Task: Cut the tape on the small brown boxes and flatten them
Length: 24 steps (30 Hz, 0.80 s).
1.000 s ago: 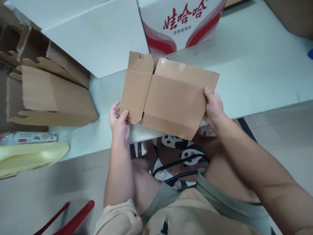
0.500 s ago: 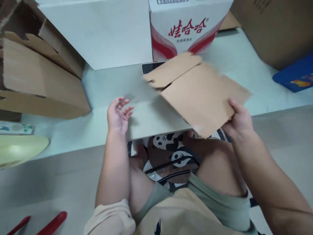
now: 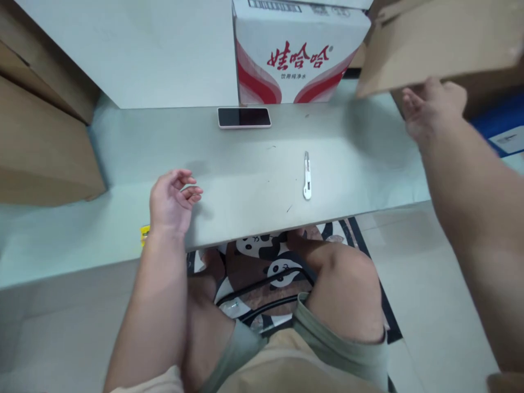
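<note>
My right hand (image 3: 436,106) is stretched out to the far right, gripping the lower edge of a flat brown cardboard piece (image 3: 438,46) that is raised above the table. My left hand (image 3: 172,199) rests near the table's front edge, palm turned inward, fingers loosely curled and apart, holding nothing. Between the hands a white utility knife (image 3: 307,177) lies on the pale table (image 3: 245,169). A phone (image 3: 244,117) with a dark screen lies behind it, in front of the boxes.
A white and red water carton (image 3: 301,60) stands at the back, beside a large white box (image 3: 143,49). Brown cardboard boxes (image 3: 45,147) stand at the left. A blue item (image 3: 499,128) sits at the right, partly behind my arm. A small yellow object (image 3: 144,234) lies by my left wrist.
My right hand has carried the cardboard piece up and to the right, away from the table's middle. The utility knife and whole phone now show. My left hand stays open.
</note>
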Motion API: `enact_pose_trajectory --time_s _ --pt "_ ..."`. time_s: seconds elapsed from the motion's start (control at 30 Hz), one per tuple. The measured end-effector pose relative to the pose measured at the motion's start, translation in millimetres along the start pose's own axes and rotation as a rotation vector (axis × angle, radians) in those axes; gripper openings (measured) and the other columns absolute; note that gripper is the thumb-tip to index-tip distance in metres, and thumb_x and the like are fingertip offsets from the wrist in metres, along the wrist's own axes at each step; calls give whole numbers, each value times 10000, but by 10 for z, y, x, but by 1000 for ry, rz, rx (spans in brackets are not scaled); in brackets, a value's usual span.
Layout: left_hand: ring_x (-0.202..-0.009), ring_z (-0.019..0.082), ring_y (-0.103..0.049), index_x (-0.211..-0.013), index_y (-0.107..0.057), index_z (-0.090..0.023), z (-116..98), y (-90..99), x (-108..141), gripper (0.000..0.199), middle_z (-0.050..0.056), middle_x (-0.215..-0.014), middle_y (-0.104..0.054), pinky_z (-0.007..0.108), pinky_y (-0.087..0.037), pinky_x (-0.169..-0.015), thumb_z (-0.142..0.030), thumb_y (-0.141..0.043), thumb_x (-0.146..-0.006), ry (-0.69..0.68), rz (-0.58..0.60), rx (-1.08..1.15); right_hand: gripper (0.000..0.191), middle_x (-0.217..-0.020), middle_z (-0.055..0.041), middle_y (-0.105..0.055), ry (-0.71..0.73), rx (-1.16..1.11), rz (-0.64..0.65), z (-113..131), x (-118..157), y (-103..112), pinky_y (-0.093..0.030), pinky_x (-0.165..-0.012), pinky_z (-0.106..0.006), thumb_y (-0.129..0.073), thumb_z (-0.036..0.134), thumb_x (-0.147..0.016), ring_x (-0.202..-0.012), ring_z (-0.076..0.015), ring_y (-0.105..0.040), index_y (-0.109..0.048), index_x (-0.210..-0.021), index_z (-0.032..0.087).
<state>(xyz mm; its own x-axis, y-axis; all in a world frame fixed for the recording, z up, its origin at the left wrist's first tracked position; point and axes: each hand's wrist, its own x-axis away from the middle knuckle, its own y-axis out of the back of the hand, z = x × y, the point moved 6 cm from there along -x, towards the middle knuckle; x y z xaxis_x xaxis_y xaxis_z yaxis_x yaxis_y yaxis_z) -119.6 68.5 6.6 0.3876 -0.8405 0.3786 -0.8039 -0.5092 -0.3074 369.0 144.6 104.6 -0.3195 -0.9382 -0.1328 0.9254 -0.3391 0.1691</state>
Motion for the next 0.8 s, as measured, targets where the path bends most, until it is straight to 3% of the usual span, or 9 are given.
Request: enact_pose_trajectory --time_s 0.2,0.3,0.4,0.5,0.6,0.7,0.8 --pt "-460 97 -534 -647 -656 -187 2 -71 -26 206 23 -622 -566 208 -453 -413 -320 -619 -800 -16 62 -21 232 -826 -27 -671 66 299 52 -512 -159 -509 -576 -756 -393 -621 497 -875 -877 -222 -686 -611 -893 266" --pt "-460 93 -526 -645 -652 -185 -17 -61 -14 213 20 -619 -561 210 -448 -419 -313 -609 -809 -25 64 -20 164 -893 -38 -688 38 373 39 -798 9 -601 -532 -970 -498 -637 389 -847 -941 -232 -668 -624 -923 244" --pt "-449 80 -516 -635 -643 -180 -42 -29 16 232 15 -605 -554 193 -446 -419 -286 -568 -827 -34 48 2 247 -1085 -81 -716 53 495 113 -923 332 -654 -461 -1088 -569 -655 322 -801 -1071 -271 -656 -656 -1027 221" --pt "-458 77 -519 -639 -636 -196 -64 30 53 230 10 -597 -566 187 -453 -431 -280 -573 -844 -38 51 43 331 -1245 -132 -693 102 649 212 -858 608 -755 -483 -1085 -571 -566 326 -840 -1165 -298 -649 -649 -1135 201" --pt "-458 66 -504 -634 -624 -201 -118 155 85 242 -5 -584 -555 179 -436 -434 -291 -582 -854 -75 1 123 354 -1263 -148 -694 188 692 274 -650 727 -976 -511 -1063 -563 -525 323 -849 -1179 -307 -657 -649 -1154 193" --pt "-446 54 -473 -623 -598 -201 -208 322 108 269 -22 -566 -522 174 -402 -431 -317 -588 -865 -141 -80 217 354 -1249 -143 -707 303 657 345 -402 801 -1379 -538 -1027 -548 -533 336 -844 -1148 -303 -674 -653 -1149 201" --pt "-440 56 -443 -632 -565 -210 -321 500 120 277 -34 -549 -488 177 -366 -427 -352 -622 -864 -234 -139 297 364 -1234 -144 -715 404 606 443 -187 944 -1959 -563 -979 -519 -546 346 -848 -1102 -290 -689 -648 -1166 201"
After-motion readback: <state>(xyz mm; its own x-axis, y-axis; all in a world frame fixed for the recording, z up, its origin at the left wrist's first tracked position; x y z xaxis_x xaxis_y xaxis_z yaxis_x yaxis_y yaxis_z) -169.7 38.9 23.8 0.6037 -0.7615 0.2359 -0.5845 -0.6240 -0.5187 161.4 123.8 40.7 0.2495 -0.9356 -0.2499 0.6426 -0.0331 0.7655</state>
